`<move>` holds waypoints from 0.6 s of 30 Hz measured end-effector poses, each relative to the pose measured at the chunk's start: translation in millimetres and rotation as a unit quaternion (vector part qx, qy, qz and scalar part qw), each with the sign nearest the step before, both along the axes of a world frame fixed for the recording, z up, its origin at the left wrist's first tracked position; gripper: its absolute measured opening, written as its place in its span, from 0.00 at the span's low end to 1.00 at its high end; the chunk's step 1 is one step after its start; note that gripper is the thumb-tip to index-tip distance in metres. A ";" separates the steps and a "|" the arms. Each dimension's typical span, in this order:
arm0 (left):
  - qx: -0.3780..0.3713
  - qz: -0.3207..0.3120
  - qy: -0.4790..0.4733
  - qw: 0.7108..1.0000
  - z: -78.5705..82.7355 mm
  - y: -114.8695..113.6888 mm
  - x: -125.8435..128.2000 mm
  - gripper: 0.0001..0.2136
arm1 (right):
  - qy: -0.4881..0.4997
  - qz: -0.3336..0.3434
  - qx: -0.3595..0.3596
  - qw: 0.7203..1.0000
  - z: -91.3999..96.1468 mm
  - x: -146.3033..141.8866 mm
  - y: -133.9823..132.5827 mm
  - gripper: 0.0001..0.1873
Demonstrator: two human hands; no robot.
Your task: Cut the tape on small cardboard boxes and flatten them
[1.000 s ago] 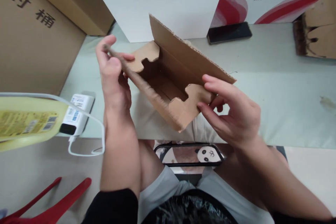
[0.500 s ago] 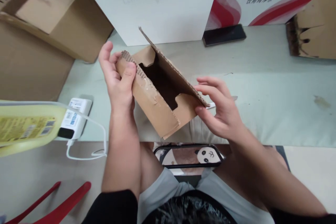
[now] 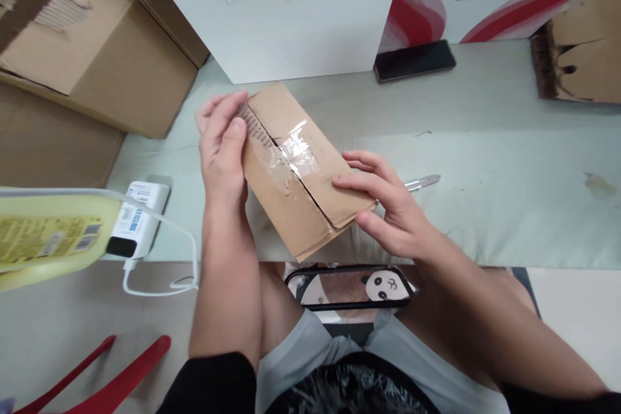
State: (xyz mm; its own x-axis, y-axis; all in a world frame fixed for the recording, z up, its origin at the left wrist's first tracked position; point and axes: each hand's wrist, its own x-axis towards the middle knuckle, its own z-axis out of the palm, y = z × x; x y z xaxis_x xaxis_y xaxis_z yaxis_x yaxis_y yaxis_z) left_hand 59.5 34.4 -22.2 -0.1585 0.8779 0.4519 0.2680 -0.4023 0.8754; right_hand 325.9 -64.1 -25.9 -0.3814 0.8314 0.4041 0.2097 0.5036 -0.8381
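Observation:
A small brown cardboard box [image 3: 310, 181] is tilted above the table, its top flaps down and nearly meeting along a narrow gap. Clear tape [image 3: 298, 152] glints across the top, and ridged cardboard shows at the box's left end. My left hand [image 3: 223, 145] grips that end, thumb on the upper edge and fingers behind. My right hand [image 3: 391, 207] holds the right corner, its fingers on the flap and its thumb low at the side. Just beyond the right hand lies a slim, pointed, silvery tool [image 3: 423, 182], partly hidden by the fingers.
A black phone [image 3: 414, 61] lies against white and red cartons [image 3: 291, 6] at the back. Large brown boxes [image 3: 136, 71] stand left. A white power bank [image 3: 138, 220] with a cable sits near a yellow bottle [image 3: 53, 236]. Torn cardboard [image 3: 585, 65] is at right.
The raised flap has swung down over the box's opening, hiding the dark inside. My right hand moved left with it, and more of the pointed tool shows.

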 end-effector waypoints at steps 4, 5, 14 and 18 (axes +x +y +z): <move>0.002 -0.016 0.026 1.000 1.2 0.6 -4.2 0.24 | -0.007 -0.007 0.008 1.000 -0.1 -3.2 1.4 0.18; -0.003 -0.011 0.028 1.000 1.3 0.8 -4.5 0.23 | -0.007 -0.006 0.010 1.000 -0.2 -3.5 1.5 0.18; -0.003 0.006 0.036 0.999 0.0 3.1 -6.0 0.23 | -0.012 -0.007 -0.001 1.000 -0.3 -2.5 0.1 0.20; -0.008 0.010 0.033 0.999 0.6 2.4 -7.1 0.19 | -0.008 -0.008 -0.001 1.000 -2.2 -2.1 -0.1 0.22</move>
State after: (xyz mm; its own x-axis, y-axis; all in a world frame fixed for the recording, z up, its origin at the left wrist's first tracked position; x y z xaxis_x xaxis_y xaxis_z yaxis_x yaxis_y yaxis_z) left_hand 52.4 36.8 -21.6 -0.1452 0.8823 0.4478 0.3336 -0.3824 0.8617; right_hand 323.8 -64.3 -28.1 -0.3749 0.8383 0.3960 0.2299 0.4978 -0.8363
